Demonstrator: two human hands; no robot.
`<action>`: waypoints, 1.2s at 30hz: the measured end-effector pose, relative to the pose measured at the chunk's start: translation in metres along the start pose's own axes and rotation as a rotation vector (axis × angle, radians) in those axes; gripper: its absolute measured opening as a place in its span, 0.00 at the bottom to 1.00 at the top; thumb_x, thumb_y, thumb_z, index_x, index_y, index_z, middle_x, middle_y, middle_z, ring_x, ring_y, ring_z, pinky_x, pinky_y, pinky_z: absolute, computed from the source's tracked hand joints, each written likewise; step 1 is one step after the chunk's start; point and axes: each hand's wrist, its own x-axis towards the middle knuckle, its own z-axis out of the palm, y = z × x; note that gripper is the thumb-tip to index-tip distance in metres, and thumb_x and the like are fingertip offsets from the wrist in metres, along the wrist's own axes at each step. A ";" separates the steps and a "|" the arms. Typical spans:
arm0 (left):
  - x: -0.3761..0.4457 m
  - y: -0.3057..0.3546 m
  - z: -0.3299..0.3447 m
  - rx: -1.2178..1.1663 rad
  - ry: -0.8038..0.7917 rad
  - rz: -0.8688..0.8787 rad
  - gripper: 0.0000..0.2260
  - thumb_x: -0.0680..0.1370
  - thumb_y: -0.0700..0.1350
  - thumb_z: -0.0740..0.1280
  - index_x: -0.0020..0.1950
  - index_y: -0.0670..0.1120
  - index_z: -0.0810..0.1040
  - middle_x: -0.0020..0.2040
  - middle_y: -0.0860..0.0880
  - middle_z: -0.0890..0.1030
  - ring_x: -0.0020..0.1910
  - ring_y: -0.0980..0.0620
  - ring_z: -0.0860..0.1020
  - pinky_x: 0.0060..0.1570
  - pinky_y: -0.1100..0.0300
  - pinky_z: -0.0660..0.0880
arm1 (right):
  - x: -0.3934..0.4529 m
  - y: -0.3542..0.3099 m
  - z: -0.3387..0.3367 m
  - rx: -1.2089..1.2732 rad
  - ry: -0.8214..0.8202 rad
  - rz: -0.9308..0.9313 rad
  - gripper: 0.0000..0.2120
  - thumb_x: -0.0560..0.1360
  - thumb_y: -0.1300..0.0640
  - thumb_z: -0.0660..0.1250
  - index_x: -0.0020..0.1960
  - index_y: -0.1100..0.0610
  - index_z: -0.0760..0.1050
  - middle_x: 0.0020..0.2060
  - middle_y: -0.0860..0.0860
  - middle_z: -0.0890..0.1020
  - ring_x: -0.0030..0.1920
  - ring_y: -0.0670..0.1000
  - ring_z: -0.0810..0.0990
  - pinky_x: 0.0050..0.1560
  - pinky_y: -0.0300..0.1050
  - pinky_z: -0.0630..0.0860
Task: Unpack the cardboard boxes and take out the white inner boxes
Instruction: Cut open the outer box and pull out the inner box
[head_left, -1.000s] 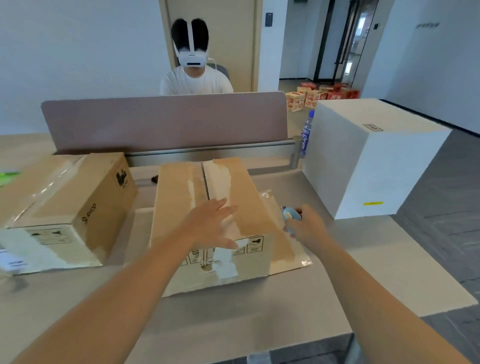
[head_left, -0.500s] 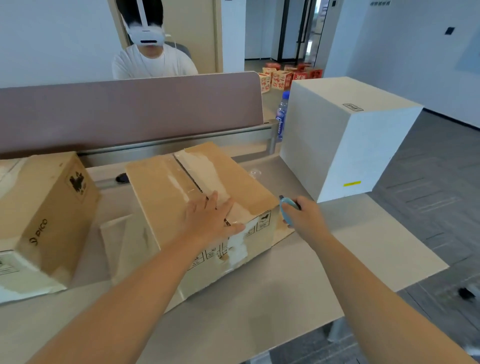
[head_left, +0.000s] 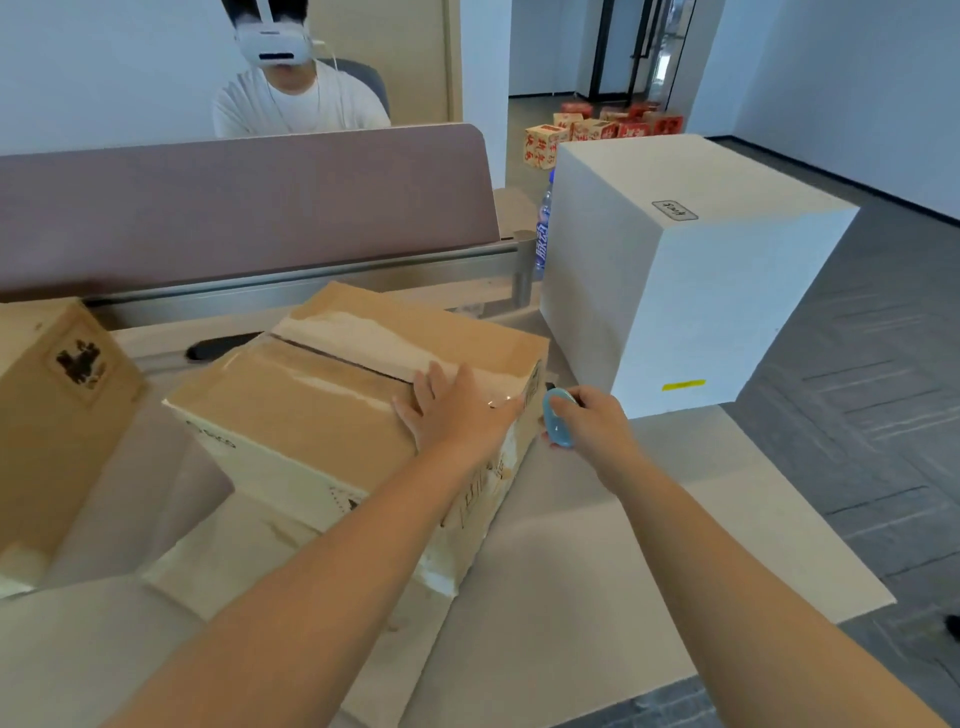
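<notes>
Step in hand, as I read it: cutting the tape on the middle cardboard box (head_left: 332, 415) so its flaps can be lifted. To do it well, keep the left hand (head_left: 457, 410) pressing flat on the lid so the box cannot slide on the counter (head_left: 597, 561), run the blue cutter (head_left: 558, 418) shallow along the centre seam (head_left: 337, 353) (a deep cut would risk marking the white box inside, if one is there), and keep the pressing fingers off the cutting line. The seam runs away from the left hand toward the far edge; it looks partly parted already, with torn tape on both sides.

Left hand: fingers straight and spread, palm down on the near right corner of the lid, holding nothing. Right hand (head_left: 597, 431): fingers curled round the blue cutter, just beside the box's right end, not touching the box as far as I can tell. Blade is not visible.

One white inner box (head_left: 691, 291) already stands on the counter beyond the right hand. Second cardboard box (head_left: 57, 405) sits well to the left of the left hand, top out of view.
</notes>
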 end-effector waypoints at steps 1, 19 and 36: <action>0.002 0.003 0.000 -0.062 0.017 0.014 0.31 0.77 0.61 0.58 0.75 0.49 0.55 0.77 0.44 0.47 0.76 0.43 0.42 0.73 0.44 0.40 | 0.002 0.001 0.000 0.023 -0.002 0.021 0.09 0.78 0.60 0.59 0.53 0.65 0.72 0.46 0.58 0.76 0.33 0.49 0.77 0.27 0.33 0.75; 0.030 -0.042 -0.016 0.406 -0.063 0.489 0.25 0.80 0.59 0.49 0.76 0.57 0.50 0.78 0.49 0.49 0.76 0.48 0.48 0.73 0.50 0.45 | 0.001 0.005 0.019 0.302 -0.065 0.122 0.05 0.80 0.59 0.57 0.50 0.58 0.70 0.38 0.51 0.75 0.33 0.48 0.76 0.35 0.40 0.74; 0.041 -0.046 -0.004 0.380 -0.022 0.513 0.24 0.80 0.59 0.49 0.76 0.57 0.51 0.77 0.48 0.53 0.75 0.47 0.51 0.73 0.47 0.50 | -0.012 0.020 0.030 0.142 -0.055 -0.022 0.08 0.80 0.61 0.54 0.49 0.63 0.71 0.34 0.54 0.71 0.28 0.48 0.70 0.28 0.36 0.70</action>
